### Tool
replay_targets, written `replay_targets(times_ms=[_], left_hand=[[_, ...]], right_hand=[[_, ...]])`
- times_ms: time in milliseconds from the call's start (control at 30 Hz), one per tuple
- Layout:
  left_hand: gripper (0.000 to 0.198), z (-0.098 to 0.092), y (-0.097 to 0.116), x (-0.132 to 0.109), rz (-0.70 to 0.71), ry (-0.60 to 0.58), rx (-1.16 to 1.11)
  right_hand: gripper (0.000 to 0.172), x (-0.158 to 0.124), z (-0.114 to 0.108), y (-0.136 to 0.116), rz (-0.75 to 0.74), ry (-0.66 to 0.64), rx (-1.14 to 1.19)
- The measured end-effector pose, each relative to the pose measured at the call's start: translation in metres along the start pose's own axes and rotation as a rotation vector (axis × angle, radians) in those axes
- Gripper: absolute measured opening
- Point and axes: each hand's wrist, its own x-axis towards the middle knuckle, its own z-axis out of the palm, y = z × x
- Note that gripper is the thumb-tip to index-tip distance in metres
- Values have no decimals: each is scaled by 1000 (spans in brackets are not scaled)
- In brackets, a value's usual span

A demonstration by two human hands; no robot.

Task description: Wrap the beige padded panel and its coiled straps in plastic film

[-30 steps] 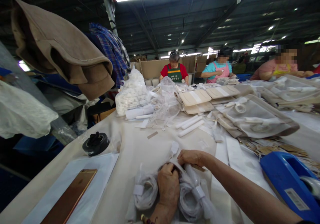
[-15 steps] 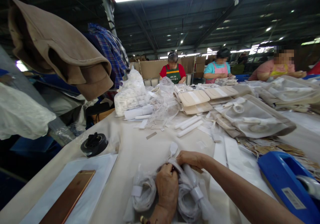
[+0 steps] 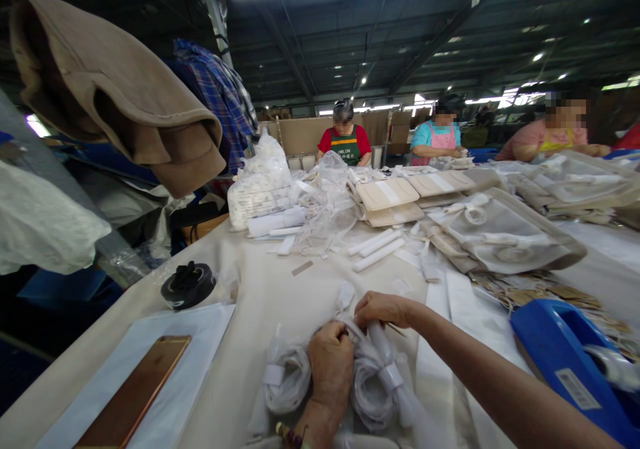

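Observation:
My left hand [image 3: 331,359], a beaded bracelet at its wrist, is closed with fingertips curled against a pale strap [image 3: 356,334]; what lies inside its fingers is hidden. From the right, my right hand [image 3: 384,309] pinches the upper part of that strap. A small white tag [image 3: 345,295] sticks out just beyond the fingers. Beside my left hand lies a coiled, wrapped strap [image 3: 287,385] with a white paper band. Another wrapped coil [image 3: 374,395], banded too, lies to its right, below my right hand.
A phone [image 3: 135,392] lies on white sheets at left, near a black tape roll [image 3: 189,285]. At right stands a blue tape dispenser [image 3: 555,362]. Beige bags [image 3: 505,229], white rolls [image 3: 379,249] and plastic wrap [image 3: 325,215] cover the far side. Several co-workers [image 3: 345,139] sit beyond.
My right hand has risen slightly, its fingers still at the strap. My left hand stays beside it, turned a little. The view has shifted slightly.

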Motion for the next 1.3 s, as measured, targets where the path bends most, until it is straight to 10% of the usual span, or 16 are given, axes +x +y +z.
replay_targets(times_ms=[233,767,1100,1300], left_hand=[[16,-3,-3,3,-58,-44,-356],[36,-24,12,-4,-272,-144,-1114],[39,-26,11,-9,-317,-171,-1196],[35,-26,15,-11,-371,-161,-1226]], right_hand=[[6,-3,-3,-5,0,103,-98],[57,-27,-16,-20,-109,68,-185],[20,-37,-19,-12,-186,193,100],[45,-49,-13,-6,-285,96,467]])
